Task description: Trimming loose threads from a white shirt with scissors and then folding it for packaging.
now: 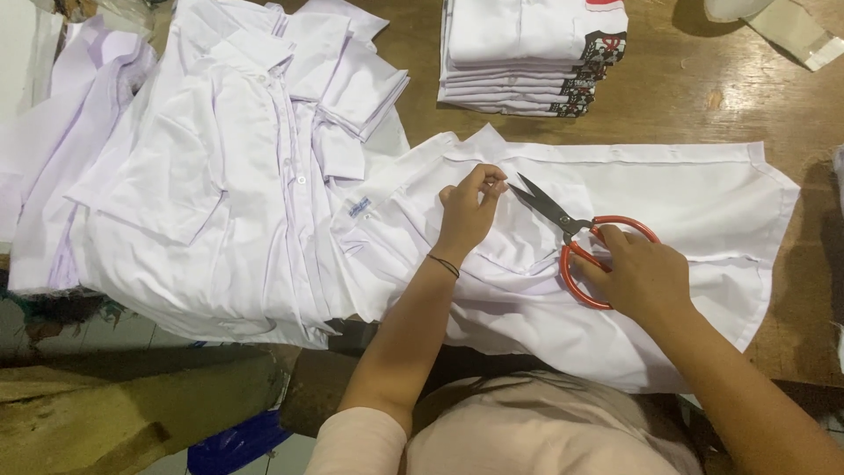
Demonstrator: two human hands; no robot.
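Covering most of the wooden bench, white shirts take up the view. The largest mass is a loose heap of white shirts along the left edge, spilling over the near edge. One white shirt lies spread flat across the middle and right of the bench, its hem hanging off the near edge. At the far edge sits a neat stack of folded shirts with red-and-black patterned patches showing at its right side. A clear plastic wrapper lies at the far right corner.

The right hand grips the red handles of a pair of scissors, fingers through the loops; the dark blades are parted and point toward the left hand. The left hand is pinched narrow, thumb and fingertips holding a bit of the spread shirt's cloth just beside the blade tips. A small blue-printed label sits on the spread shirt left of that hand.
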